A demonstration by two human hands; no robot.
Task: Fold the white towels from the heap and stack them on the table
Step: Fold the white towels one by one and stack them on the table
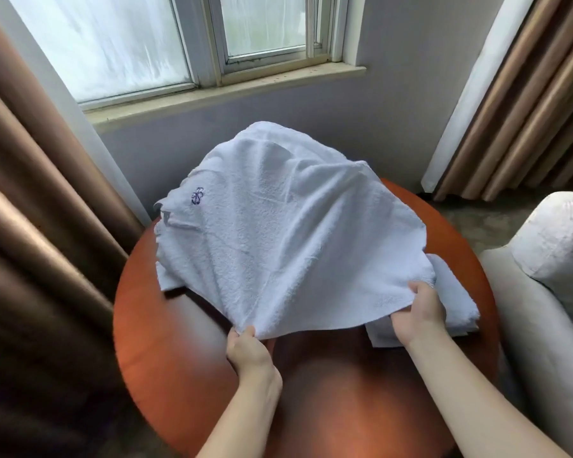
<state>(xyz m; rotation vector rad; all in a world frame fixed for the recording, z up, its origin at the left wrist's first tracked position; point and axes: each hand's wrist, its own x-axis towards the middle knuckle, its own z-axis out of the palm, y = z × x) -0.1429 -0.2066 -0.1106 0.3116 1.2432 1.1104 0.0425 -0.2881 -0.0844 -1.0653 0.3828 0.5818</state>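
One white terry towel (295, 242) spread wide, one blue stitched emblem (197, 195) on it. One pile of folded white towels (457, 305), layers too blurred to count. Two bare hands: left hand (248, 352), right hand (417, 315). One round red-brown wooden table (344, 391). Two brown pleated curtains: left curtain (30, 226), right curtain (526, 110). One pale upholstered armchair (543, 325).

Pinching towel (295, 233) edge: left grip (250, 350), right grip (419, 312).
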